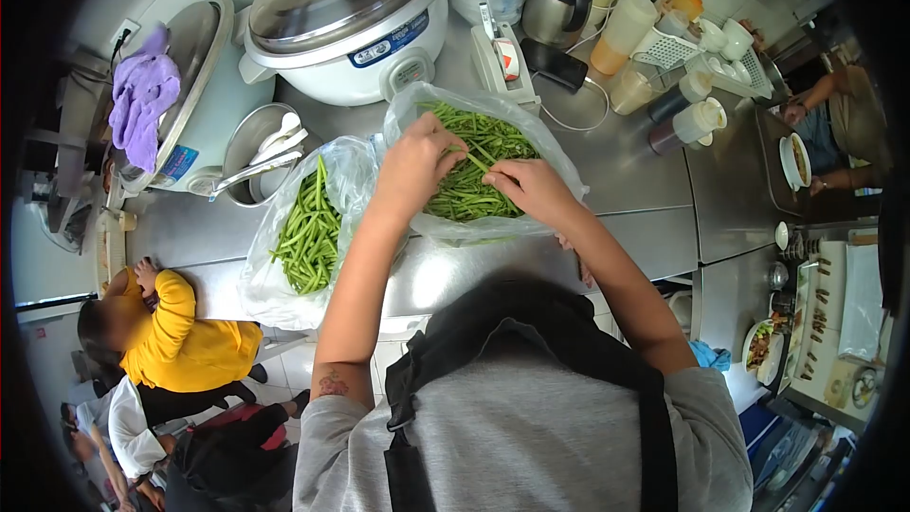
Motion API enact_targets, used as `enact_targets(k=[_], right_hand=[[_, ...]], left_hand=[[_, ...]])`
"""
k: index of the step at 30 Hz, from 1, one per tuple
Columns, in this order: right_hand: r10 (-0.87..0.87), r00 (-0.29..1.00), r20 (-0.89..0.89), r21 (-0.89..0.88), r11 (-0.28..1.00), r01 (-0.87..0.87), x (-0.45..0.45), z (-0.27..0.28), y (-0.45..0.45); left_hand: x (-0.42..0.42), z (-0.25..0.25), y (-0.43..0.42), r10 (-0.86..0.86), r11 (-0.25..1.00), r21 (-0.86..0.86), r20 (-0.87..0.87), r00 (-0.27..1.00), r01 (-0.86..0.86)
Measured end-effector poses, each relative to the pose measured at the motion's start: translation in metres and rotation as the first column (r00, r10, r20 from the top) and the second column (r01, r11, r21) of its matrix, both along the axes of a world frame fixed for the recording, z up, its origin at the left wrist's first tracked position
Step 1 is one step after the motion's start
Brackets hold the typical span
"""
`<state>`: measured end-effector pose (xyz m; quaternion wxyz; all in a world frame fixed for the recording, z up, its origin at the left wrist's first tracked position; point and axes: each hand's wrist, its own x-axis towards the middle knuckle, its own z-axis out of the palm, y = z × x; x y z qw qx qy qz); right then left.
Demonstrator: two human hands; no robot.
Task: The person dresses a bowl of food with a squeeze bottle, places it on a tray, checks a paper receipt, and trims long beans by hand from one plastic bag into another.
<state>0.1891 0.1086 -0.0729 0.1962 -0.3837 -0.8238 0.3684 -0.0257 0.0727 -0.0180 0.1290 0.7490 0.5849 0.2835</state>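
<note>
One green bean (479, 161) is up between the two hands, right over an open plastic bag (557, 150) packed with green beans (479, 201). The left hand (420, 159) has it pinched at one end, fingers curled in close; the right hand (534, 188) grips the other end, thumb and fingertips together. Just to the left, a second plastic bag (267, 270) carries another heap of beans (308, 232), and both bags sit on the steel table (630, 180). Behind them, a big lidded rice cooker (379, 33)! Left of that, a metal pot (242, 147) with spoons inside, and a purple cloth (144, 100) draped over another lidded cooker (213, 85). Over to the right, a thermos jug (555, 5), a dark phone (556, 64) on its cable, and squeeze bottles. Far left, a person in a yellow top (175, 346).
</note>
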Motion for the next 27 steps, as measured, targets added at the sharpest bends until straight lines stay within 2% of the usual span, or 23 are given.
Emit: enact_targets(k=[3, 6, 9, 12, 15, 17, 18, 20, 21, 23, 24, 26, 27], right_hand=[[-0.006, 0.995, -0.098, -0.014, 1.000, 0.004, 0.001, 0.001, 0.000], [-0.083, 0.972, -0.221, -0.071, 0.995, 0.069, -0.004, 0.006, -0.002], [-0.298, 0.877, -0.378, -0.396, 0.908, 0.138, -0.006, -0.004, 0.000], [-0.470, 0.695, -0.543, -0.671, 0.741, -0.024, -0.011, -0.005, -0.002], [-0.536, 0.620, -0.573, -0.652, 0.756, 0.051, -0.020, -0.006, -0.007], [-0.540, 0.622, -0.568, -0.608, 0.784, 0.125, -0.021, -0.010, -0.008], [-0.542, 0.623, -0.564, -0.585, 0.795, 0.161, -0.023, -0.007, -0.008], [-0.514, 0.722, -0.464, -0.357, 0.854, 0.378, -0.022, 0.001, -0.008], [-0.510, 0.761, -0.401, -0.220, 0.860, 0.460, -0.022, 0.006, -0.008], [-0.444, 0.782, -0.437, -0.121, 0.891, 0.438, -0.020, 0.002, -0.003], [-0.408, 0.793, -0.452, -0.070, 0.902, 0.425, -0.018, 0.000, -0.002], [-0.381, 0.834, -0.398, -0.163, 0.924, 0.345, -0.016, 0.000, -0.003], [-0.364, 0.854, -0.372, -0.210, 0.929, 0.305, -0.015, 0.000, -0.004]], left_hand=[[-0.001, 0.001, 0.000, -0.005, 1.000, 0.002, 0.028, 1.000, 0.005], [0.000, -0.002, 0.003, -0.028, 1.000, -0.003, 0.061, 0.998, 0.028], [0.004, -0.008, 0.004, -0.001, 1.000, -0.004, 0.169, 0.986, 0.001], [0.013, -0.015, 0.003, 0.069, 0.997, -0.043, 0.304, 0.950, -0.058], [0.025, -0.030, 0.000, 0.161, 0.985, -0.120, 0.407, 0.899, -0.122], [0.031, -0.037, -0.003, 0.236, 0.969, -0.189, 0.484, 0.843, -0.163], [0.034, -0.045, -0.003, 0.225, 0.974, -0.148, 0.509, 0.831, -0.173], [0.040, -0.062, -0.004, 0.202, 0.978, -0.073, 0.556, 0.806, -0.195], [0.043, -0.057, -0.007, 0.249, 0.968, -0.114, 0.541, 0.803, -0.223], [0.047, -0.044, -0.010, 0.338, 0.941, -0.191, 0.506, 0.794, -0.279], [0.049, -0.048, -0.011, 0.351, 0.936, -0.220, 0.576, 0.738, -0.273], [0.050, -0.058, -0.008, 0.374, 0.927, -0.273, 0.702, 0.606, -0.256], [0.050, -0.057, -0.007, 0.363, 0.932, -0.286, 0.726, 0.584, -0.224]])
